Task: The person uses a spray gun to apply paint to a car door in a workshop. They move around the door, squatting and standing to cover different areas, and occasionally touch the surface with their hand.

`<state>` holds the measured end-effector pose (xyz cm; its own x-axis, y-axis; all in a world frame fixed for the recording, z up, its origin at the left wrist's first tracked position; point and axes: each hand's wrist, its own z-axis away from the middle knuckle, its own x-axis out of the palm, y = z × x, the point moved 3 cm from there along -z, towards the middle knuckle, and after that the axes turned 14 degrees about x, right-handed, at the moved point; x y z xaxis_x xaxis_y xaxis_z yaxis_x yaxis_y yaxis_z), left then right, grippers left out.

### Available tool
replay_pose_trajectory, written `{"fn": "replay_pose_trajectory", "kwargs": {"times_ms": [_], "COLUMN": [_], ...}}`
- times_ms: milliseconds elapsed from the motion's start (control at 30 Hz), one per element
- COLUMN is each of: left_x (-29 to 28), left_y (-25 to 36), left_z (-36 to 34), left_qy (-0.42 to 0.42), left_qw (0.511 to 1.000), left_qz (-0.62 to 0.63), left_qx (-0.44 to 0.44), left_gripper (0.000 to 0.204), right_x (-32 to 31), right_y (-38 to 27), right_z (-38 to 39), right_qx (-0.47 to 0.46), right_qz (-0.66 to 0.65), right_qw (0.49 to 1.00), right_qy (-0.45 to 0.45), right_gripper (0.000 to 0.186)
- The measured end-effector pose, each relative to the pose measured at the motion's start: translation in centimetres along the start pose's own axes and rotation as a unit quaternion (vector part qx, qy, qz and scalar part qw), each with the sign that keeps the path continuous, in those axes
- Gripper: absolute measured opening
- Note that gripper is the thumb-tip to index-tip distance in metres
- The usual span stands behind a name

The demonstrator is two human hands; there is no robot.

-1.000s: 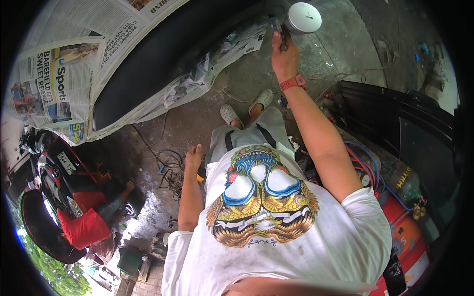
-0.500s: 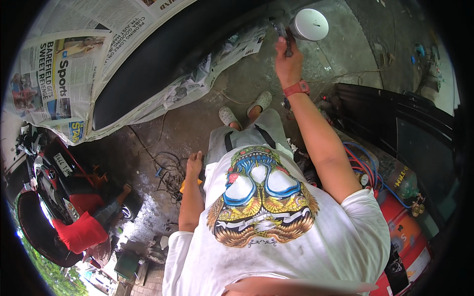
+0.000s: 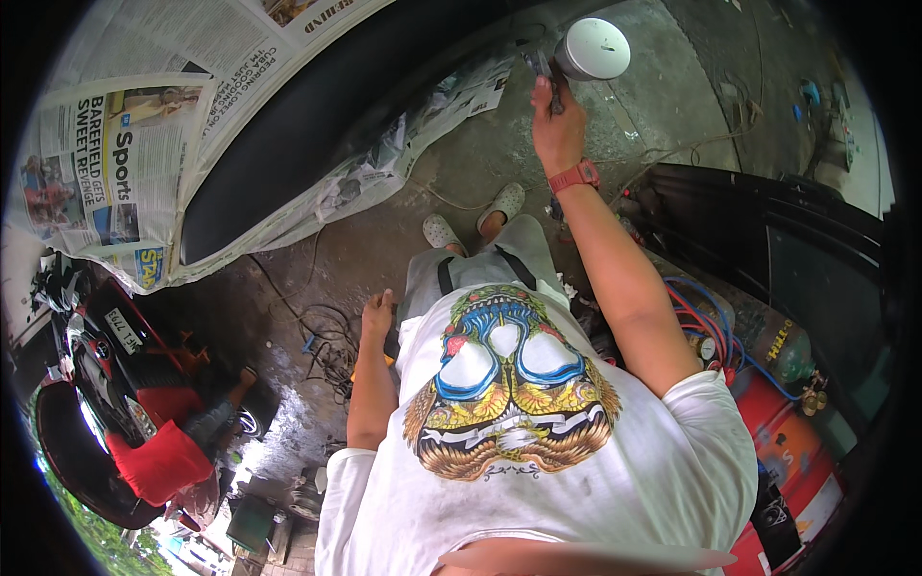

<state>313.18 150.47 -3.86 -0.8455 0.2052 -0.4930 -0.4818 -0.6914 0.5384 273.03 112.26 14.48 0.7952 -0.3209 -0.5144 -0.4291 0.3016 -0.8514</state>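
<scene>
My right hand grips a spray gun at the end of my outstretched arm. A round white cup sits on the gun, and a red watch is on that wrist. The gun's front is beside the far end of a glossy black body panel, apart from it as far as I can see. Newspaper masking surrounds the panel. My left hand hangs beside my left hip, its fingers loose and holding nothing visible.
A coiled cable lies on the floor at my left. Beyond it a person in a red shirt crouches by a red vehicle. On my right are a black door, red and blue hoses and a green gas cylinder.
My right hand and the spray gun have shifted slightly to the left along the panel. My left hand stays by my hip. The person in red has moved a little.
</scene>
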Motion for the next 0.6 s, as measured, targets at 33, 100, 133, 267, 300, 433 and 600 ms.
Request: {"fn": "replay_pose_trajectory", "kwargs": {"times_ms": [33, 100, 133, 267, 300, 433, 600], "left_x": [-0.1, -0.1, -0.1, -0.1, 0.0, 0.8, 1.5], "left_y": [0.3, 0.6, 0.8, 0.9, 0.8, 0.3, 0.3], "left_z": [-0.1, -0.1, -0.1, -0.1, -0.1, -0.4, -1.2], "left_qy": [0.008, 0.007, 0.01, 0.008, 0.005, 0.017, -0.003], "left_qw": [1.0, 1.0, 1.0, 1.0, 1.0, 1.0, 1.0], "left_qz": [0.007, 0.02, 0.026, 0.002, -0.021, -0.017, 0.002], "left_qx": [0.014, -0.001, 0.009, 0.01, 0.004, 0.017, -0.01], "left_gripper": [0.052, 0.051, 0.051, 0.052, 0.053, 0.054, 0.056], "right_x": [0.0, -0.2, -0.4, -1.8, -2.2, -3.7, -5.4], "right_y": [0.2, 0.7, 1.0, 1.3, 1.0, -1.5, -5.4], "right_z": [-0.3, -0.9, -1.2, -1.5, -1.5, -1.2, 0.5], "right_qx": [-0.005, -0.011, -0.013, -0.007, -0.004, -0.022, 0.048], "right_qz": [0.001, -0.003, -0.007, -0.026, -0.028, -0.026, -0.012], "right_qw": [1.0, 1.0, 0.999, 0.999, 0.999, 0.999, 0.994], "right_qy": [0.008, 0.024, 0.033, 0.044, 0.046, 0.02, -0.094], "right_gripper": [0.055, 0.058, 0.059, 0.059, 0.058, 0.056, 0.056]}}
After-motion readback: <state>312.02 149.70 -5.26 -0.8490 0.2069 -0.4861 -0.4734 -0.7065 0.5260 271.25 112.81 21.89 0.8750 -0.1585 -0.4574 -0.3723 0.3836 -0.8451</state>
